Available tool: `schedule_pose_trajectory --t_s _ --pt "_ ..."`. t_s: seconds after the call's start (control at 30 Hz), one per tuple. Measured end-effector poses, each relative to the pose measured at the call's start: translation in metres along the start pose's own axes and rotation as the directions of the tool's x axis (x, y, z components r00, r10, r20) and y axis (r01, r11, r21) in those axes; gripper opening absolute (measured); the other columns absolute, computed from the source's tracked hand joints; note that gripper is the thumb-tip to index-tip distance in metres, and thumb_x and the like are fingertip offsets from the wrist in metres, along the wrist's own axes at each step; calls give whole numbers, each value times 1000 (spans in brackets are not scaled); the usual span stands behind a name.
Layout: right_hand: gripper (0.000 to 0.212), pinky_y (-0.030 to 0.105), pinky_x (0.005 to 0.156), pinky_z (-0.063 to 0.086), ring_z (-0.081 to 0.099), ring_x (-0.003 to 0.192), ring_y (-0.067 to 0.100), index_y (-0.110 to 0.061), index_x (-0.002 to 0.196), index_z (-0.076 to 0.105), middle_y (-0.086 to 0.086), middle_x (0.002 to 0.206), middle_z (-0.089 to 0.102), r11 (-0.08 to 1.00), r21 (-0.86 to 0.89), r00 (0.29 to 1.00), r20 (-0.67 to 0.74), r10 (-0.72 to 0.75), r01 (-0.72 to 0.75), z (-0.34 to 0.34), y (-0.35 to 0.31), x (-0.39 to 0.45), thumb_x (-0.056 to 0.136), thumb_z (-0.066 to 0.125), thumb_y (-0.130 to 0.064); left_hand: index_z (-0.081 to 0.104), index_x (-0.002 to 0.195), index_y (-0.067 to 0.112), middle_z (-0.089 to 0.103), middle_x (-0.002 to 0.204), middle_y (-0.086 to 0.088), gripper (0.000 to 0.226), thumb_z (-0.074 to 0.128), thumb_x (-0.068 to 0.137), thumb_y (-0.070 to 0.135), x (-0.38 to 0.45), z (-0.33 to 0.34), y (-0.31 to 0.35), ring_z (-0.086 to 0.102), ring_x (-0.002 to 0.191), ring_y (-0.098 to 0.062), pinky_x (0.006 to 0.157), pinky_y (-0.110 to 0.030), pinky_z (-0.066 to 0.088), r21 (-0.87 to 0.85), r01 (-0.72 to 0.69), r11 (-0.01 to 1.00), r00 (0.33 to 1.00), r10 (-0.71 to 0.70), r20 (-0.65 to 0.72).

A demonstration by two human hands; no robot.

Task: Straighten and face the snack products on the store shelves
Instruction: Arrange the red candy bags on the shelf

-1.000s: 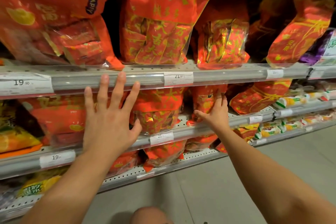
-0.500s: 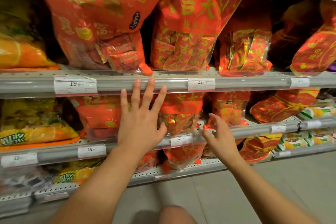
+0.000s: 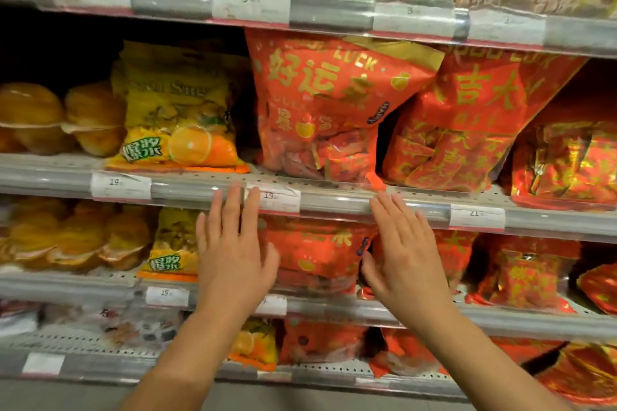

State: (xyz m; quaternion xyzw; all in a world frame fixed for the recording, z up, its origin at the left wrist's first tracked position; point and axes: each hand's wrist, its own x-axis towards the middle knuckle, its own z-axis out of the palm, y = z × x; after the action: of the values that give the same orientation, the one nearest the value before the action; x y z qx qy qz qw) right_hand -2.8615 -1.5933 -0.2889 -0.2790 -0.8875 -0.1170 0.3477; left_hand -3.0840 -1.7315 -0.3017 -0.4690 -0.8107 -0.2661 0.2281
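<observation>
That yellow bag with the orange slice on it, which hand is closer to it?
The left hand. It is raised just below and right of the yellow bag, fingertips at that shelf's edge. The right hand is farther right, under the red bag.

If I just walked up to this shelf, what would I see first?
Probably the big red bag with gold writing, standing in the middle of the shelf and leaning a bit. Just left of it is a bright yellow bag with an orange slice on it. Below them, the left hand and right hand are raised side by side with flat, open fingers, holding nothing.
</observation>
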Motion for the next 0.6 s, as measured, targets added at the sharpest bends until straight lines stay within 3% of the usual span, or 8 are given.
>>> schedule_pose_trajectory --t_s 0.07,0.27,0.43,0.6 --pt "77 64 120 22 14 156 32 -10 157 35 8 167 25 998 -60 1000 -7 -1 0 15 -8 1 86 56 -34 15 163 19 8 171 -7 89 59 88 37 0 2 -16 5 158 -29 118 -63 25 75 -27 997 999 23 45" --pt "78 66 120 18 18 155 35 -10 152 45 11 162 35 998 2 987 -149 62 -63 34 -23 4 79 59 -34 13 163 23 5 171 -2 88 60 89 32 0 6 -32 2 158 -23 119 -62 24 94 -80 992 997 78 21" --pt "86 69 117 21 20 153 39 -8 152 44 13 162 34 999 -27 982 -186 38 -44 43 -21 3 72 68 -32 22 162 21 13 170 -4 82 55 87 32 -1 22 -31 8 157 -25 118 -60 27 37 -67 997 992 70 -104" --pt "83 69 117 20 23 152 43 -3 148 46 19 159 36 994 28 975 -193 108 -105 52 -28 5 73 68 -31 38 155 8 28 164 -18 79 64 84 34 5 39 -27 21 154 -35 111 -63 35 -44 -88 995 965 74 -253"
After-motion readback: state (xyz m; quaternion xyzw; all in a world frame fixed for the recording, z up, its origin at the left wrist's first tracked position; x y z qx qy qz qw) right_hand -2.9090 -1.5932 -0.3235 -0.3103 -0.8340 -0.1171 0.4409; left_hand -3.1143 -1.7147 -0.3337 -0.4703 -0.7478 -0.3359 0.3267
